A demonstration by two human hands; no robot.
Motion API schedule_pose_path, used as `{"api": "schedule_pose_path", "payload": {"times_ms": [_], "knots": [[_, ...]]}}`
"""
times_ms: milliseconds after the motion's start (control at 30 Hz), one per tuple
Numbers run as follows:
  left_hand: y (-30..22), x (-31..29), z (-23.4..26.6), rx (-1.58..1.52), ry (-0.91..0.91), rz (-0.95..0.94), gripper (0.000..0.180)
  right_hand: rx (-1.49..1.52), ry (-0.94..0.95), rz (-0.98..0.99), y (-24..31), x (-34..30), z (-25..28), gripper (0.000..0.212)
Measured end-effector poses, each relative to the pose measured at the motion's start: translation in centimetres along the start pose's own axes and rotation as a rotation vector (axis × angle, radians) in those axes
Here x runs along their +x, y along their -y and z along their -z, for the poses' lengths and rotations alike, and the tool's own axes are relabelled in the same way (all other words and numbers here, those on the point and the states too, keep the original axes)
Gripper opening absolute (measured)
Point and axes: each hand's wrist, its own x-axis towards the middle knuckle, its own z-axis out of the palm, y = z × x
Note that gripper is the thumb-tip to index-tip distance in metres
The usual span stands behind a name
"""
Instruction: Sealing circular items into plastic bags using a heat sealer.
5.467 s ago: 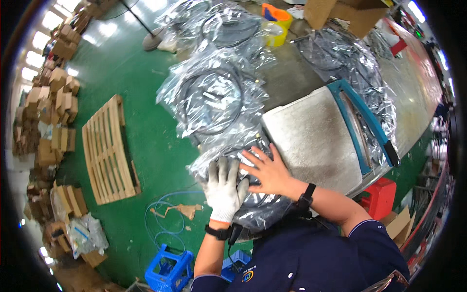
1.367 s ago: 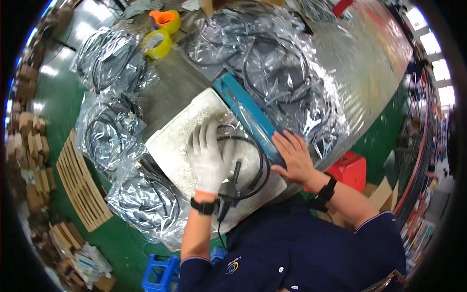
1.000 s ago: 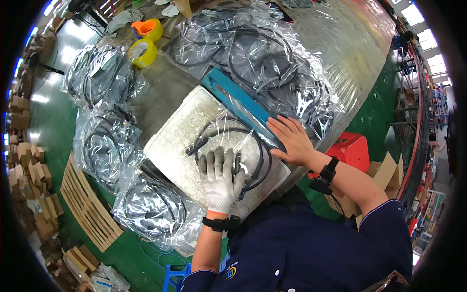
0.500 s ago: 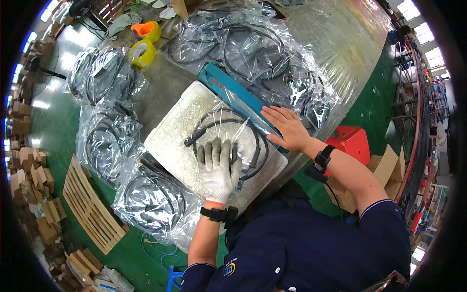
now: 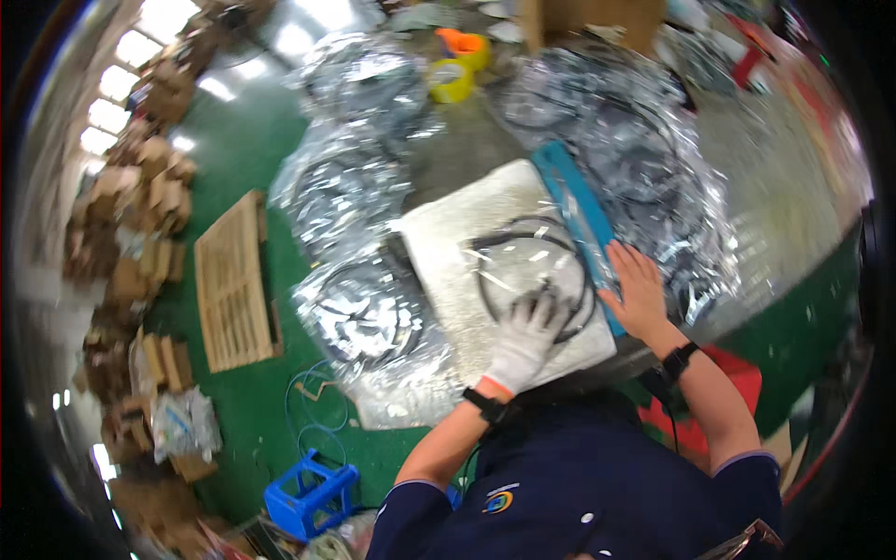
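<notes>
A coiled black cable (image 5: 586, 308) in a clear plastic bag lies on a white foam block (image 5: 448, 280). My left hand (image 5: 530, 338), in a pale glove with grey fingertips, presses flat on the bag over the coil's near side, fingers spread. Along the block's right side runs a long teal bar-shaped device (image 5: 571, 201), with clear plastic by it. My bare right hand (image 5: 640, 297) rests at the bar's near end, fingers stretched out and thumb apart, gripping nothing. Motion blur softens the bag's edges.
Bagged cable coils (image 5: 364, 313) are heaped along the table's left side, and more bagged coils (image 5: 644, 149) lie to the right. Yellow tape rolls (image 5: 451, 82) stand at the back. On the floor are a wooden pallet (image 5: 231, 285), a blue stool (image 5: 313, 495) and a red stool (image 5: 733, 378).
The whole view has swung round, so the table and both hands sit further right. Both hands stay down, the left on the bagged cable and the right by the teal bar.
</notes>
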Motion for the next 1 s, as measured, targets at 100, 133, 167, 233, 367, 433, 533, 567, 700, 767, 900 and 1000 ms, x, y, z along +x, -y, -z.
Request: {"api": "schedule_pose_path", "payload": {"times_ms": [100, 133, 167, 233, 367, 433, 533, 567, 700, 767, 900, 1000], "knots": [[-1.7, 0.4, -0.6, 0.128, 0.15, 0.04, 0.045, 0.081, -0.048, 0.077, -1.2, -0.7, -0.4, 0.065], [-2.1, 0.7, -0.8, 0.17, 0.197, 0.051, 0.043, 0.119, -0.058, 0.081, -1.4, -0.7, -0.4, 0.064], [-2.6, 0.8, -1.0, 0.197, 0.19, 0.08, 0.043, 0.135, -0.065, 0.117, -1.4, -0.5, -0.3, 0.064], [-3.2, 0.7, -0.9, 0.307, 0.214, 0.077, 0.036, 0.09, -0.13, 0.192, -0.5, -0.9, 0.8, 0.054], [-1.9, -0.9, 0.9, 0.134, 0.316, 0.261, 0.018, 0.068, -0.112, 0.548, 4.2, -4.1, 6.9, 0.04], [-0.8, -1.7, 3.1, 0.084, 0.26, 0.251, 0.019, 0.355, 0.218, 0.473, 6.0, -7.3, 7.3, 0.037], [-0.3, -2.0, 6.4, 0.008, 0.199, 0.245, 0.02, 1.13, 0.394, -0.348, 8.0, -8.8, 1.2, 0.062], [-0.3, -2.1, 8.4, 0.013, 0.136, 0.181, 0.021, 1.336, 0.298, -0.346, 9.5, -7.6, -0.3, 0.063], [-1.2, -4.4, 13.5, -0.058, -0.053, 0.29, 0.025, 1.795, 0.072, -0.524, 19.3, -1.1, 0.1, 0.051], [1.9, -6.0, 18.0, -0.126, -0.12, 0.164, 0.035, 1.894, 0.282, -0.391, 21.2, 2.7, 0.3, 0.043], [10.5, -13.1, 24.4, -0.08, -0.463, 0.399, 0.063, 1.935, 0.706, -0.298, 23.4, 11.3, 2.9, 0.044], [16.0, -19.1, 21.0, -0.717, -0.864, 0.992, 0.07, 1.768, 1.017, -0.23, 27.4, 18.0, 2.1, 0.049]]}}
